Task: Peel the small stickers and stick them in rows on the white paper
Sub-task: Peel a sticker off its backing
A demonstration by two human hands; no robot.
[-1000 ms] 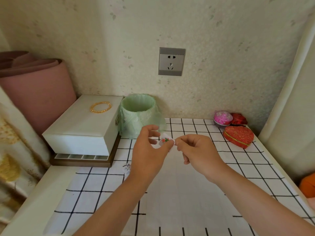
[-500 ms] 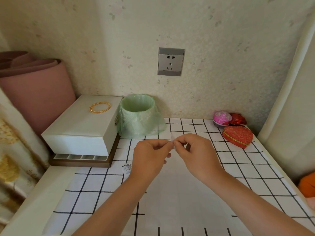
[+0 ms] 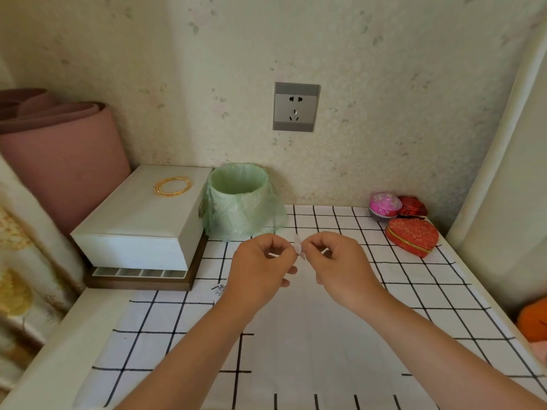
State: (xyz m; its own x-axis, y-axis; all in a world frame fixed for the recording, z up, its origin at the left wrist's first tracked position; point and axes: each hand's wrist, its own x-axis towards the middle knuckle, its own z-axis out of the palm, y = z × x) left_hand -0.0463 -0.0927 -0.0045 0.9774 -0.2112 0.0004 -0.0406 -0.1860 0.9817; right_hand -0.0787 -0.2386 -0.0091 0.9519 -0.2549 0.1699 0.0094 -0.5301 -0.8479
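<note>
Peeling a small sticker [image 3: 298,247], pinched at the fingertips of left hand [image 3: 260,263] and right hand [image 3: 340,266], raised above the white paper [image 3: 310,344].
Best done slowly: grip the backing firmly, lift one corner with a nail, pull low to avoid curling or tearing so thin and flimsy a scrap. Smooth flat sheet below, on black-checked cloth [image 3: 165,321].

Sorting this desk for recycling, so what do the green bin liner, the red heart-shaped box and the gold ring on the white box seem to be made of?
Bin liner: thin translucent plastic film, crinkled and draped.
Heart-shaped box: probably brocade fabric covering, patterned with slight sheen, gold trim at the seam.
Gold ring: shiny, likely metal; plastic possible.
</note>
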